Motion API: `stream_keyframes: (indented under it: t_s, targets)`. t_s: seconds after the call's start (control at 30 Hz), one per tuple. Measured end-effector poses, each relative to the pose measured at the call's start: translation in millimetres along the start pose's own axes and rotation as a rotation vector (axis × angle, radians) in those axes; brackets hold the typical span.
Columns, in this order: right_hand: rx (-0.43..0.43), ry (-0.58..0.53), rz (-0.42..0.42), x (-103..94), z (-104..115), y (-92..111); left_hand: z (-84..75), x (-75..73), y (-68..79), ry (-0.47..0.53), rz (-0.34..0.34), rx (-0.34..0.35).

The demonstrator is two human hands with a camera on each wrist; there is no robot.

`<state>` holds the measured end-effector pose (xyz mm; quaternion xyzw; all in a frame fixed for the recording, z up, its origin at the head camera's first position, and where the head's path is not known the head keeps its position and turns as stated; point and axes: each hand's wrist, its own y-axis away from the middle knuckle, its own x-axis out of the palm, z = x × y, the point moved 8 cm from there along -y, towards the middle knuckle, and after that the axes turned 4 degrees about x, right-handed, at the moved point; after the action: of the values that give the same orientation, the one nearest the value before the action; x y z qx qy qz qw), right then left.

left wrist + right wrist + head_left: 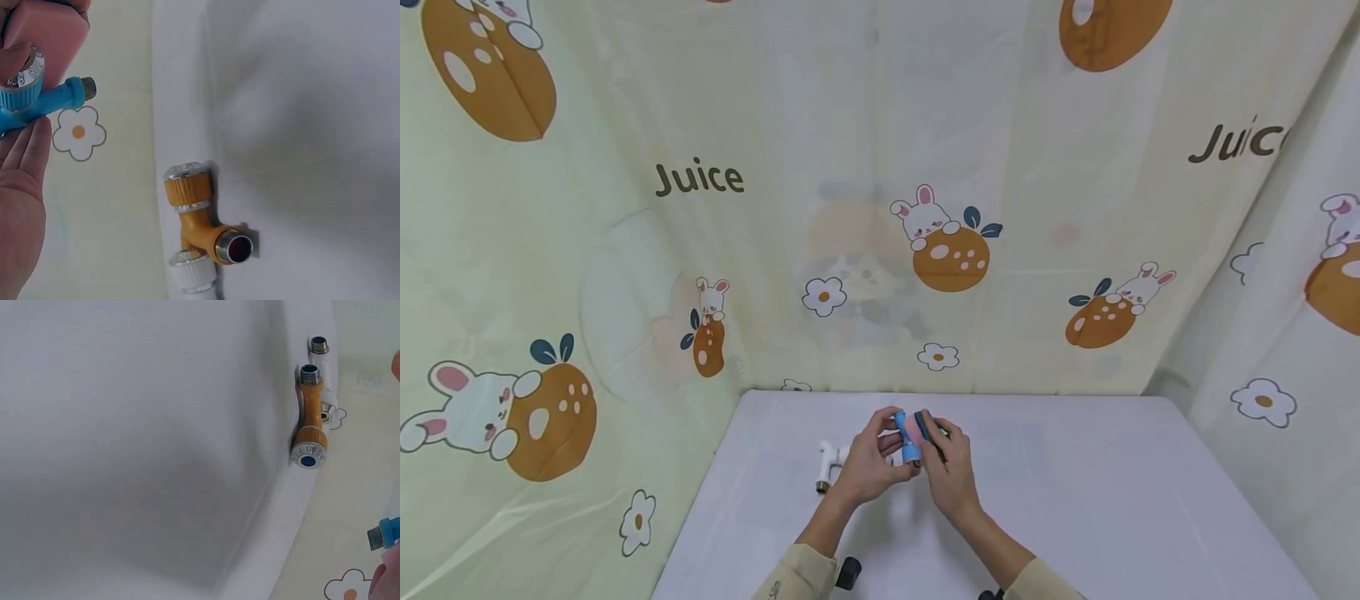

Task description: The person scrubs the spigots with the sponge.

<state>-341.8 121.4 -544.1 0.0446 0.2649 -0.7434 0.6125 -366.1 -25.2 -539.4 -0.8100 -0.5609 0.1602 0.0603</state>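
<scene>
My left hand holds a blue tap above the white table. In the left wrist view, this tap has a ribbed collar, a silvery cap under my thumb and a threaded metal end. My right hand grips a sponge, pink with a dark layer, close against the tap. The left wrist view shows the pink sponge just behind the tap's cap. On the table below lie an orange tap and a white tap, side by side. My hands partly cover them in the head view.
A small black object lies by my left sleeve, and another dark object by the right one, cut off by the frame. Behind the white table hangs a cream curtain printed with rabbits and oranges.
</scene>
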Motion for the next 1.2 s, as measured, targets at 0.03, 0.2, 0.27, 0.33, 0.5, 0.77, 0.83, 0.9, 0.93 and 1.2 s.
stream_keyframes:
  t_s: [0.03, 0.2, 0.27, 0.33, 0.5, 0.77, 0.83, 0.9, 0.93, 1.2]
  targets:
    - [0.014, -0.011, 0.003, -0.1, -1.2, -0.9, 0.0, -0.2, -0.2, -0.003, -0.003, -0.003]
    - [0.067, -0.032, 0.010, -1.6, -10.0, -2.9, -2.2, 0.0, 0.5, -0.030, 0.003, -0.004]
    - [0.074, -0.028, 0.010, -2.1, -14.1, -2.5, -3.0, 0.1, 1.3, -0.033, 0.009, -0.010]
    - [0.071, -0.007, 0.002, -2.8, -17.9, -1.8, -3.8, 0.2, 1.9, -0.036, 0.013, -0.014]
    - [0.071, 0.085, -0.023, -4.2, -29.4, 1.5, -5.1, 1.9, 1.9, -0.031, 0.023, -0.021]
    - [0.072, 0.178, -0.037, -5.2, -38.6, 2.9, -3.2, 2.0, 2.3, -0.029, 0.022, -0.041]
    - [0.071, 0.190, -0.043, -6.5, -38.9, 2.6, -3.3, 2.0, 2.1, -0.025, 0.021, -0.037]
    - [0.073, 0.199, -0.046, -7.6, -39.2, 2.2, -3.4, 1.9, 1.8, -0.018, 0.019, -0.035]
    - [0.075, 0.203, -0.046, -8.1, -39.4, 2.0, -3.5, 1.9, 1.7, -0.014, 0.018, -0.036]
    - [0.094, 0.234, -0.041, -10.0, -44.0, -0.9, -5.6, 1.0, 1.8, -0.008, 0.011, -0.038]
